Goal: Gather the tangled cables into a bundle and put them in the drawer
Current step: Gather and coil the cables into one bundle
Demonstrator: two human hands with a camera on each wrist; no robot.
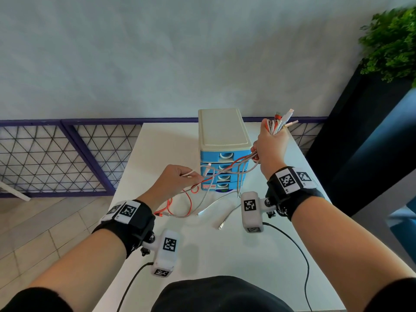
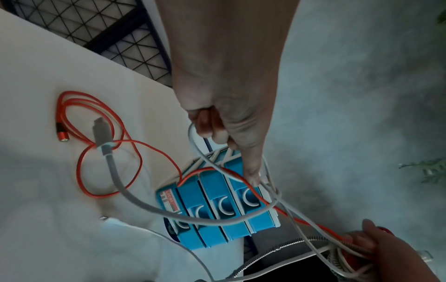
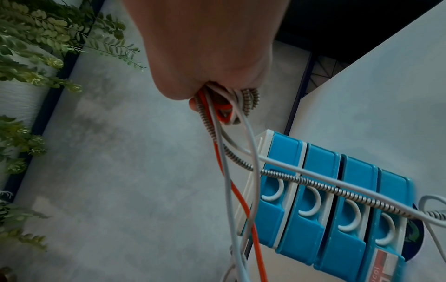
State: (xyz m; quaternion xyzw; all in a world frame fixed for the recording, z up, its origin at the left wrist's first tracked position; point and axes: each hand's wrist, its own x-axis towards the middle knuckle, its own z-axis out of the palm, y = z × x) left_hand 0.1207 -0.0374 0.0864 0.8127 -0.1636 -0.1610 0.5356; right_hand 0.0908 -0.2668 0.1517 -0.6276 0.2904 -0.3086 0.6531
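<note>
So, right hand (image 1: 271, 143): fist wrapped round the gathered cables (image 1: 273, 128), raised up beside the top of the drawer unit (image 1: 224, 152); I hold them high so the loose lengths hang free and I can see which strand runs where.
Plug ends: sticking out past my right fingers, away from me, kept together so the bundle has one tidy end.
Left hand (image 1: 177, 179): thumb and fingers pinching a white cable (image 1: 191, 174) near its plug, with the other fingers curled; I hold it low and out from the fist, probably to feed it across, though the exact grip is hard to read in the wrist view.
Strands between my hands: red, grey and a metal-sprung one cross in front of the drawer fronts, taut enough to stay off them.
Slack below my left hand: the red cable (image 1: 180, 206) loops on the table (image 1: 225, 255) with its plug beside my left wrist; more loose ends lie nearer me, under my right wrist.
Drawers: all four look closed, just beyond my hands, so the bundle has nowhere to go yet.
Stage, as I judge it: gathering is partway done.
</note>
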